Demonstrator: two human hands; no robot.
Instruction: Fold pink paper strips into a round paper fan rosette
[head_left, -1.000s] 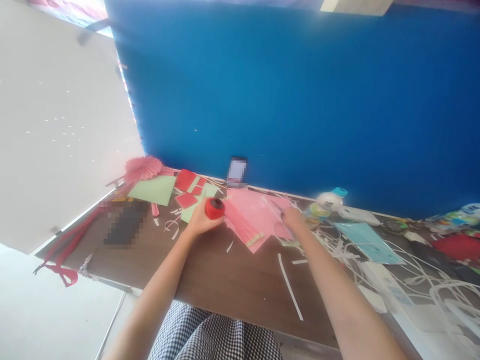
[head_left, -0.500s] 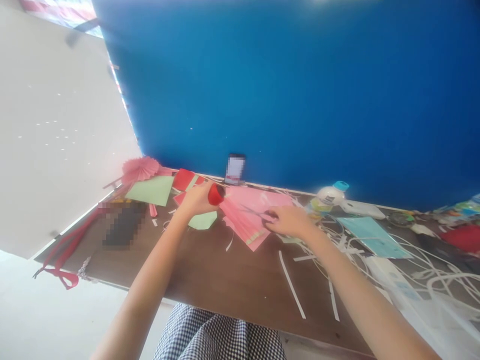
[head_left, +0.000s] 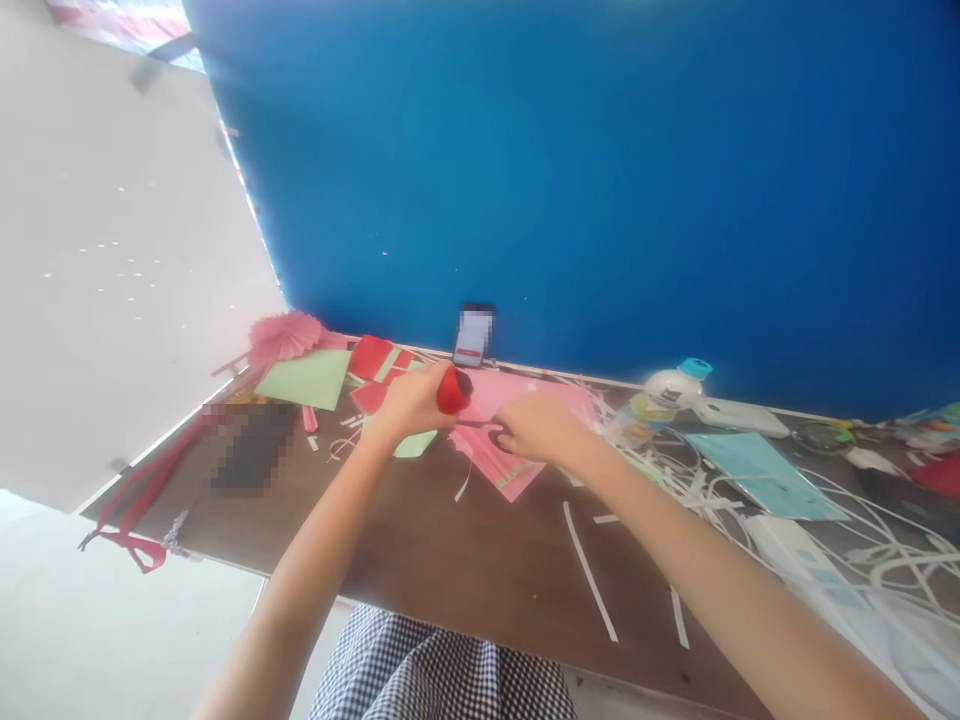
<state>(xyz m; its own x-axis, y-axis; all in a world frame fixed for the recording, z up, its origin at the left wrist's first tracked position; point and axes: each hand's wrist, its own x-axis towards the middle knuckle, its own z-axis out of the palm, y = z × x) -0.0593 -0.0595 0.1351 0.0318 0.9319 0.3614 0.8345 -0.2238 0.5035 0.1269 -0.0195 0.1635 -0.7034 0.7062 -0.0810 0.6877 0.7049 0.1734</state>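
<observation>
1. A left hand gripped a red round object above the table, fingers wrapped around its side and its dark end turned rightward. Whether it was a roll or a cup could not be told.

2. The right hand, its fingers curled in close, had hold of scissors that pointed left toward the red object. Whether the blades were spread or together could not be made out, nor whether they touched it.

3. Blades and left hand sat just beside each other, likely the spot needing most care; the left fingertips were best kept out of the blades' line.

4. A steady, light squeeze probably suited the red object, since a tight one might have dented it if it was paper or thin card.

5. Pink paper lay on the table beneath and beyond the scissors. Good handling seemed to call for blades raised clear of it, so no edge was nicked.

6. White strips lay nearer the person, some beside the right forearm. Keeping that arm lifted would likely have spared them a sweep.
</observation>
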